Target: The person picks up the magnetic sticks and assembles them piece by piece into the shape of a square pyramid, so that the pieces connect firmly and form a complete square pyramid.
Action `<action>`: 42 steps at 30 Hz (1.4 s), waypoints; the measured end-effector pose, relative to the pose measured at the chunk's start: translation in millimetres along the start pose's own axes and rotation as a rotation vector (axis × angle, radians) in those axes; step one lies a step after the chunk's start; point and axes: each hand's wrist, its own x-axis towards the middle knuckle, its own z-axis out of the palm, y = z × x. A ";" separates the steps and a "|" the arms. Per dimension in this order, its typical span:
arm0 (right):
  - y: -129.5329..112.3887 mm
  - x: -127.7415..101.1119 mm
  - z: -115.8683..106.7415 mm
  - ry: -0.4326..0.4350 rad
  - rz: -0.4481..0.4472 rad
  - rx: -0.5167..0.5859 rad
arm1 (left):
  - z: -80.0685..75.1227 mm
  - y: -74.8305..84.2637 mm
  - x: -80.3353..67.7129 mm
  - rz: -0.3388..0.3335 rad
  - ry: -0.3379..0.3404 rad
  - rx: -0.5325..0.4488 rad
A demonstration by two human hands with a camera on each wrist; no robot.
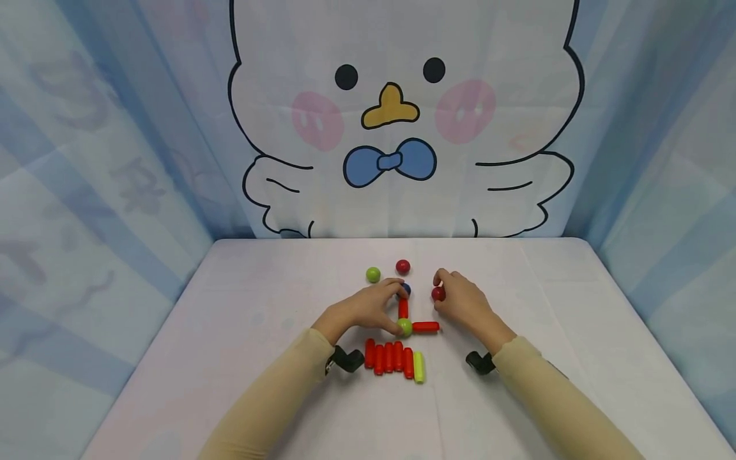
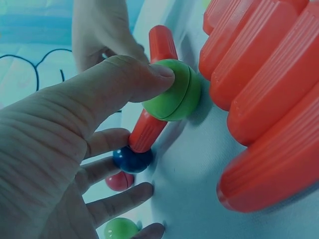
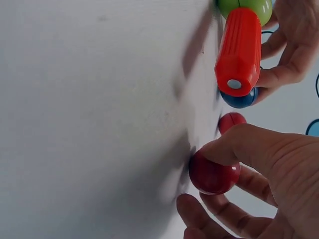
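My left hand (image 1: 376, 306) spans an L-shaped build on the white table (image 1: 259, 319). Its thumb (image 2: 134, 79) presses the green ball (image 2: 172, 97) at the corner, and its fingers touch the blue ball (image 2: 132, 159) at the far end of an upright red stick (image 1: 403, 308). A second red stick (image 1: 425, 327) runs right from the green ball. My right hand (image 1: 457, 299) pinches a dark red ball (image 3: 214, 174) against the table, just beyond that stick's free end (image 3: 234, 83).
A loose green ball (image 1: 373, 275) and a red ball (image 1: 403, 266) lie just beyond the hands. Near me, several red sticks (image 1: 388, 356) lie in a row with a yellow-green stick (image 1: 419, 367) at its right. A cartoon backdrop (image 1: 397, 128) closes the far side.
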 end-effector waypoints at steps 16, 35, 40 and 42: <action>6.2 -24.0 -4.4 -0.071 0.007 -0.029 | 0.6 -0.3 1.8 0.013 -0.001 0.019; -3.8 -45.6 -4.5 -0.203 0.028 0.045 | 0.8 -0.1 1.7 0.008 -0.007 0.011; -6.5 -48.4 -3.8 -0.177 -0.003 0.058 | 0.0 0.0 1.6 0.007 -0.005 0.014; -6.7 -48.9 -3.7 -0.168 -0.016 0.057 | -0.5 0.0 1.3 0.008 -0.004 0.016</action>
